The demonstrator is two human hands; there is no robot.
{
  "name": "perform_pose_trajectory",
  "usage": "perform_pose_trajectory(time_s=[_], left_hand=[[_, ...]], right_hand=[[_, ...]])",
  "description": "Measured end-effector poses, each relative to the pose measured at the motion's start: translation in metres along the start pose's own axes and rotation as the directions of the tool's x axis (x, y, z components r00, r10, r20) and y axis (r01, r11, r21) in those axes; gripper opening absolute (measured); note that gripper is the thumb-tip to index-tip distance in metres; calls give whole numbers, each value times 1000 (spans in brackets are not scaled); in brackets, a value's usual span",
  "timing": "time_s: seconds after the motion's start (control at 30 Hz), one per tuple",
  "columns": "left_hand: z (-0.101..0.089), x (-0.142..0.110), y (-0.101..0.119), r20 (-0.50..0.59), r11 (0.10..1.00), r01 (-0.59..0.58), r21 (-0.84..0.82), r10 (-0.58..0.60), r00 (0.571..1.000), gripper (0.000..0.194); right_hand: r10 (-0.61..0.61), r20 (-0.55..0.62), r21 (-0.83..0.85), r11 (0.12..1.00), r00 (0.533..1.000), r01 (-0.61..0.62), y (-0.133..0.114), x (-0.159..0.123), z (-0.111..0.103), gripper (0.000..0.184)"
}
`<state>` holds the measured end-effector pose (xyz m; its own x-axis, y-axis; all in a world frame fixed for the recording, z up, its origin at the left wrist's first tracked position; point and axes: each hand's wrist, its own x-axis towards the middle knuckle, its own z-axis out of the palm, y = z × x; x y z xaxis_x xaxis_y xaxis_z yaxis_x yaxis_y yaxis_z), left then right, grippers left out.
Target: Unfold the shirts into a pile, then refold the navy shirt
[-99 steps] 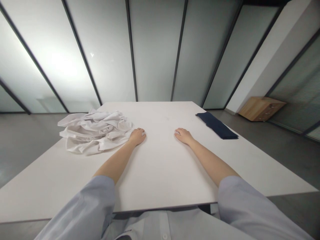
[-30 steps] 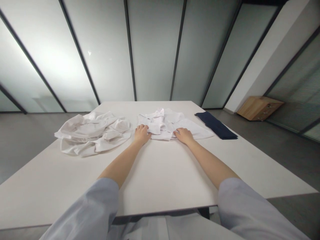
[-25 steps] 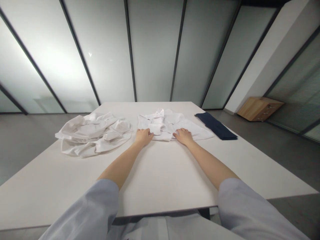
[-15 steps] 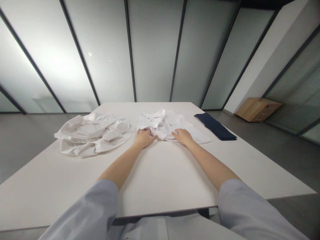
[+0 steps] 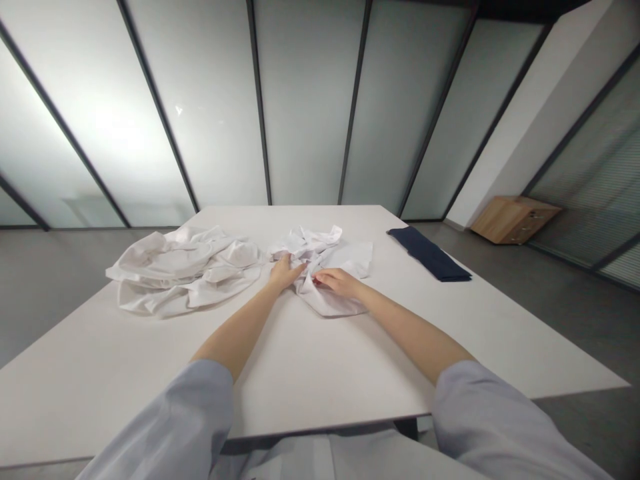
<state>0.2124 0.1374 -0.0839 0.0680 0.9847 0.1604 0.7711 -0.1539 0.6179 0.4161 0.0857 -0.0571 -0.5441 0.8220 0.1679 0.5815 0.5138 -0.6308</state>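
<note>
A crumpled white shirt (image 5: 337, 303) lies bunched on the table in front of me, its upper part heaped up and a flap spread toward me. My left hand (image 5: 285, 272) is at the shirt's left side, closed on a fold, with the thumb pointing right; some fingertips are hidden behind the cloth. Close beside it, my right hand (image 5: 339, 281) has its fingers curled in a pinch on the cloth near the shirt's middle. The two hands are a short gap apart.
On the left of the white table (image 5: 320, 373) lies a loose heap of white cloth (image 5: 185, 270), nearly touching the shirt. A folded dark blue cloth (image 5: 429, 253) lies near the right edge. Beyond, a wooden cabinet (image 5: 515, 220) stands on the floor before frosted glass panels (image 5: 305, 100).
My right hand has moved left toward my left hand, drawing the shirt's right part inward. The shirt is now more bunched, with a flap nearer me. My left hand has hardly moved.
</note>
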Motion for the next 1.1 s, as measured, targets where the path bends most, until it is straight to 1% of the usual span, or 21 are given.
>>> perform_pose_trajectory(time_s=[0.07,0.13,0.17,0.2,0.27,0.3,0.37,0.43,0.47,0.5,0.53,0.57,0.6,0.63,0.67,0.73,0.8,0.87,0.93,1.03,1.1], left_hand=[[2,3,-2,1,984,-86,-153,87,996,68],[4,4,-3,-25,954,-156,-255,155,988,80],[4,5,-2,-37,941,-168,-295,164,986,84],[4,6,-1,-43,929,-159,-333,153,987,86],[3,7,-1,-42,911,-91,-402,81,996,86],[2,9,-2,-42,903,-50,-426,36,998,85],[-1,11,-5,-68,897,11,-443,-46,997,80],[-3,13,-10,-134,915,37,-402,-98,986,76],[-4,14,-12,-175,932,41,-359,-111,978,74],[-5,14,-13,-214,951,45,-307,-115,970,73],[-5,13,-14,-246,967,48,-249,-111,963,72],[-5,12,-14,-270,980,51,-191,-103,957,70],[-5,11,-13,-283,989,56,-139,-94,954,69],[-6,9,-12,-289,994,62,-94,-87,954,67],[-6,7,-10,-289,996,67,-59,-81,954,64],[-7,4,-7,-276,998,65,-17,-67,959,57],[-8,1,-4,-246,999,34,-6,-34,969,50],[-8,-1,-1,-189,999,-39,-10,36,981,48],[-6,-3,0,-112,988,-152,-7,151,982,51],[0,-4,1,13,942,-334,27,334,943,60],[4,-5,2,78,911,-408,64,403,912,65]], right_hand=[[61,-144,-149,985,988,-82,6,0,-8,36],[97,-253,-320,930,963,-178,19,-2,-18,36],[119,-267,-389,895,956,-220,28,-4,-22,36],[150,-252,-443,860,956,-252,37,-6,-26,36],[244,-209,-503,804,947,-318,54,-10,-33,38],[301,-203,-511,779,932,-363,59,-12,-35,40],[420,-233,-495,725,877,-479,65,-15,-41,45],[523,-299,-479,641,798,-599,64,-17,-47,51],[549,-337,-488,593,765,-641,62,-18,-49,52],[553,-375,-508,549,744,-664,60,-19,-51,51],[539,-406,-535,515,738,-670,59,-20,-52,48],[510,-424,-562,500,748,-659,58,-20,-53,45],[470,-428,-583,509,772,-633,59,-20,-52,42],[425,-414,-597,541,805,-593,60,-20,-50,40],[382,-384,-600,589,841,-542,61,-20,-47,39],[315,-281,-586,692,907,-422,64,-17,-40,42],[288,-167,-565,756,943,-331,65,-15,-33,48],[303,-101,-564,767,947,-306,61,-14,-26,55],[330,-94,-584,746,939,-320,52,-14,-22,58],[328,-101,-615,721,939,-318,33,-13,-19,56],[269,-58,-617,747,961,-247,20,-12,-18,50]])
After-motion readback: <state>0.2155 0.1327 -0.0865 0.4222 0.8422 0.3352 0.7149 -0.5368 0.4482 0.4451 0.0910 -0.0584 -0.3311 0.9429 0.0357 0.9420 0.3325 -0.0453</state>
